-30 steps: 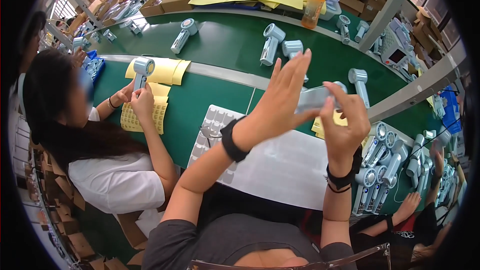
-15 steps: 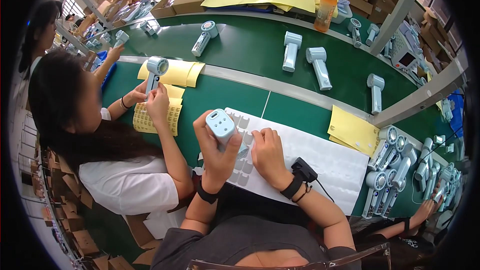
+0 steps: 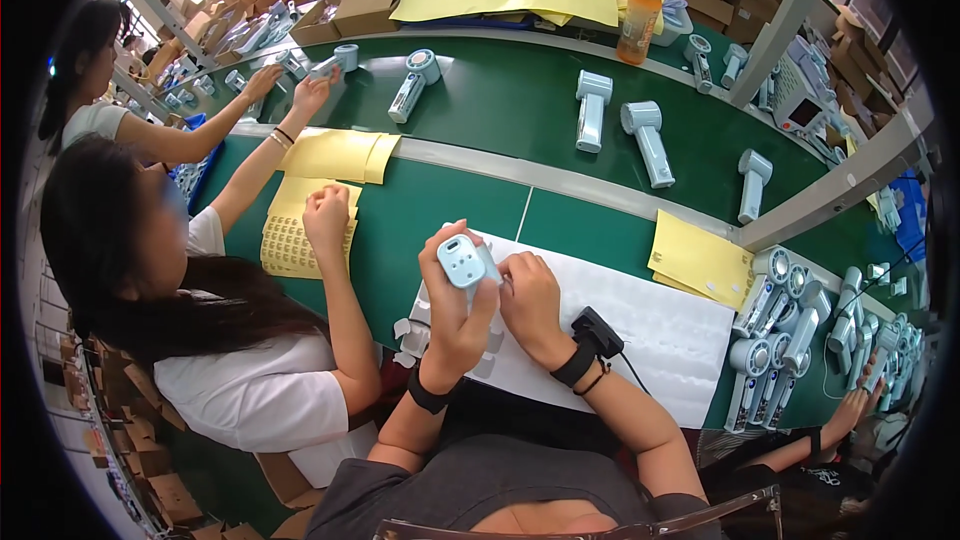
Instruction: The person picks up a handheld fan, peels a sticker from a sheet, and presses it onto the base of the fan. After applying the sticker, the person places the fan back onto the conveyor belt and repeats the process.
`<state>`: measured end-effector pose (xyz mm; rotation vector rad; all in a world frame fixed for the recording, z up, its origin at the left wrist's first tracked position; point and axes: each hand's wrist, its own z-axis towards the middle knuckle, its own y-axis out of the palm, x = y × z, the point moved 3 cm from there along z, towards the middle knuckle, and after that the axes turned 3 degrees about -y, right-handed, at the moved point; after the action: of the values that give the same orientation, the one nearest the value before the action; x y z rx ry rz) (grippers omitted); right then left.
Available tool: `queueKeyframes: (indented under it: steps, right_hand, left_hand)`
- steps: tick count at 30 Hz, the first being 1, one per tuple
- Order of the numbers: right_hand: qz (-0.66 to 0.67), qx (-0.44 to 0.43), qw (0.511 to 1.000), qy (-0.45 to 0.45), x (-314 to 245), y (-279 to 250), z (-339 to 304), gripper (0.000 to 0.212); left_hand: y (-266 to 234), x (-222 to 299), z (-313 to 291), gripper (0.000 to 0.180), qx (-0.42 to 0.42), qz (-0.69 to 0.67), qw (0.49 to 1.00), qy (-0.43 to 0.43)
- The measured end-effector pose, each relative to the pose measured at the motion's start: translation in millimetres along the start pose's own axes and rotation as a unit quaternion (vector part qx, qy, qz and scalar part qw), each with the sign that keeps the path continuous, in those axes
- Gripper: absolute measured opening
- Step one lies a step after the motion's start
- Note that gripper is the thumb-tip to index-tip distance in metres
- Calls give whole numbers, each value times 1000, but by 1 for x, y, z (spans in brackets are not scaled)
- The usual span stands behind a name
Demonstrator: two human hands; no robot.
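Observation:
My left hand (image 3: 452, 315) is wrapped round a light blue handheld fan (image 3: 464, 262), whose rounded end with a slot and small holes faces up. The rest of that fan is hidden behind my fingers. Close against its right side is my right hand (image 3: 530, 305), fingers curled in and pressed together at the fan; whatever they pinch is too small or hidden. Under both hands lies a white sheet (image 3: 650, 330) with grey cut-out shapes along its left part. A black adapter-like block with a cable (image 3: 598, 331) sits beside my right wrist.
Several fans stand grouped (image 3: 770, 350) on the right. Beyond the table, a green belt (image 3: 500, 90) carries more fans and passes a metal post (image 3: 850, 175). Yellow sheets (image 3: 705, 260) lie right of centre. A co-worker (image 3: 250, 380) sits at my left; another person's hand (image 3: 855, 405) shows far right.
My left hand has brought the fan rightward, up to my right hand. The co-worker on the left has reached out to the belt with a fan. Fans on the belt have shifted slightly right.

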<state>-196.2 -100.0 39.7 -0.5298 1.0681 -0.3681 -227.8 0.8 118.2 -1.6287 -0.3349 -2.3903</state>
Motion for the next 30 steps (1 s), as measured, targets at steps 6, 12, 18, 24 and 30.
queueKeyframes:
  steps: [6,12,18,24,30]
  right_hand:
    - [294,17,938,183,19,-61,18,8]
    - [404,-26,895,187,-38,-143,20,16]
    - [426,-24,884,190,-60,-147,14,40]
    - [411,-19,896,165,-57,-140,10,46]
    - [418,-7,895,154,-57,-138,9,45]
  left_hand:
    - [-3,-7,-1,76,-81,13,993,82]
    - [18,-10,-4,83,-147,73,981,104]
    - [35,-1,-8,81,-159,117,965,172]
    - [38,0,-11,81,-150,126,959,204]
    - [37,-1,-11,81,-156,138,957,202]
